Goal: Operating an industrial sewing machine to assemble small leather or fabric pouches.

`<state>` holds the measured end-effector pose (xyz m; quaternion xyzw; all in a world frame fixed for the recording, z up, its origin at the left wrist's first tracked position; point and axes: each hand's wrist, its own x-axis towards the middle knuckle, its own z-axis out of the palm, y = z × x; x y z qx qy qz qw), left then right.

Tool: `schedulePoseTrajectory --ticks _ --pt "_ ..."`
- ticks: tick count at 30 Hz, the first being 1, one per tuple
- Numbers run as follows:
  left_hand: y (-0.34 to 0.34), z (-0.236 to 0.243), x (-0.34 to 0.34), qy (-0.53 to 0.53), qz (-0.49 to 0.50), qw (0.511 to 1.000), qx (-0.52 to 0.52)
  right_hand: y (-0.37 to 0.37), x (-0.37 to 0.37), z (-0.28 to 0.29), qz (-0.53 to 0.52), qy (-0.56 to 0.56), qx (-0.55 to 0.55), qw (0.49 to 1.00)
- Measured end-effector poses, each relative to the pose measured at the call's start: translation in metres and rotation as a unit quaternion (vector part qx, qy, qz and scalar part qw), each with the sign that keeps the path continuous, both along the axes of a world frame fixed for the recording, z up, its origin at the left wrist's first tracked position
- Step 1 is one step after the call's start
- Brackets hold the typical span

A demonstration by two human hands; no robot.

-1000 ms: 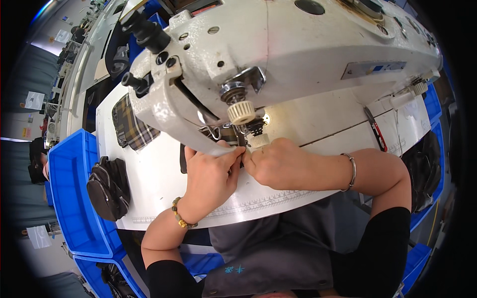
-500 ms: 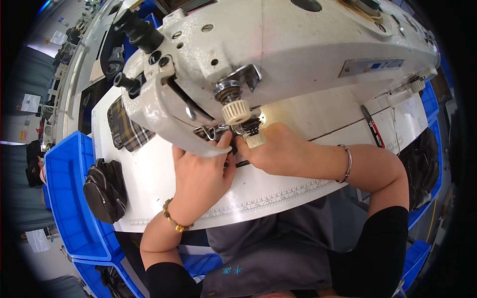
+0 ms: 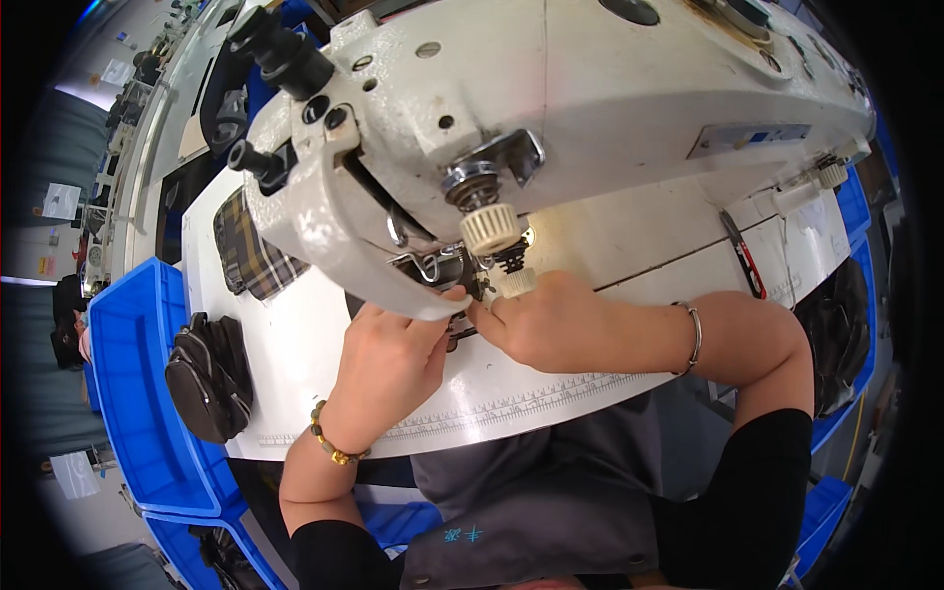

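A short row of light-blue characters (image 3: 462,535) stands on the bib of the dark grey fabric apron (image 3: 551,492). A flat, silvery rectangular plate (image 3: 749,139) with a blue patch is fixed to the white metal sewing machine (image 3: 610,118); its lettering is too small to make out. A black printed ruler scale (image 3: 511,401) with graduations and numerals curves along the near edge of the glossy white tabletop (image 3: 315,383), its figures too fine to read surely.

Well left of the left hand (image 3: 383,366), dark curtains (image 3: 61,393) hang beside a pale wall (image 3: 34,254), white paper sheets (image 3: 61,202) near them. Beyond that hand stretches a long pale bench (image 3: 149,192); far right of the right hand (image 3: 551,324), grey floor (image 3: 844,454) shows.
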<state>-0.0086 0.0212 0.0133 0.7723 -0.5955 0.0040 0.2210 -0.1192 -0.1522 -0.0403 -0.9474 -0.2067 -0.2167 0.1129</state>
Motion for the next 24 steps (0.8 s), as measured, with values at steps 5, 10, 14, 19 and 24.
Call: schedulePoseTrajectory --ticks 5,10,14,19,24 --pt "-0.005 -0.006 -0.002 0.007 -0.018 1.000 0.014 0.004 -0.006 0.001 0.022 0.017 0.007 1.000" --pt "-0.006 -0.011 0.001 0.105 -0.009 0.994 -0.018 0.003 -0.006 0.001 0.024 0.020 0.025 0.999" --pt "-0.007 -0.007 -0.001 0.101 -0.010 0.995 0.013 0.003 -0.006 0.003 0.027 0.016 0.039 0.999" --pt "-0.006 -0.010 0.003 0.153 -0.008 0.988 0.017 0.003 -0.006 0.003 0.030 0.015 0.046 0.998" --pt "-0.005 -0.011 0.003 0.201 0.015 0.979 0.032 0.003 -0.006 0.003 0.030 0.028 0.043 0.998"
